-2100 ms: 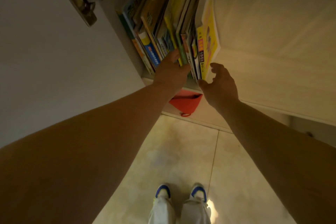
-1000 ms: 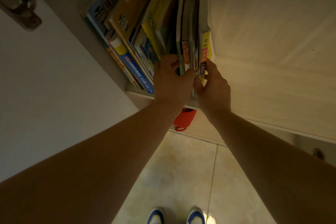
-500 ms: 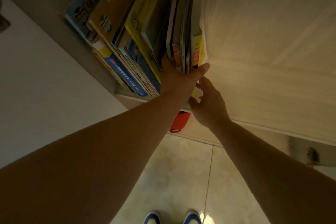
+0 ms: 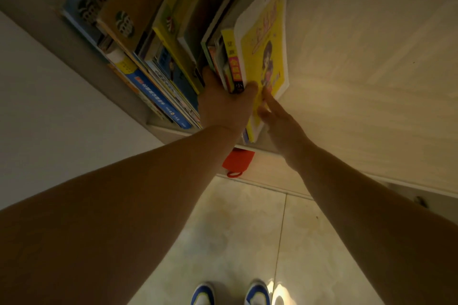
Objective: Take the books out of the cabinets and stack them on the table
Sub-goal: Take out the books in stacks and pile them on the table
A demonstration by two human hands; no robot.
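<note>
A row of upright books fills the cabinet shelf [image 4: 163, 130] above me. My left hand [image 4: 224, 104] grips a small bundle of books at the right end, thumb against the cover of the yellow book [image 4: 266, 57] and fingers tucked in on the bundle's left side. The bundle is tilted and sticks out past the shelf edge. My right hand [image 4: 278, 119] touches the yellow cover from the right with straight fingers. The leaning books [image 4: 148, 39] further left, blue, brown and yellow, stay on the shelf.
The open cabinet door [image 4: 62, 111] stands at my left and a pale wood panel [image 4: 371, 69] at my right. A red tag [image 4: 238, 162] hangs below the shelf. Tiled floor [image 4: 247, 230] and my blue-and-white shoes [image 4: 230, 292] are below.
The yellow book and its neighbours have come forward and tilted out of the row. My left hand has closed round them and my right hand has moved up to the cover.
</note>
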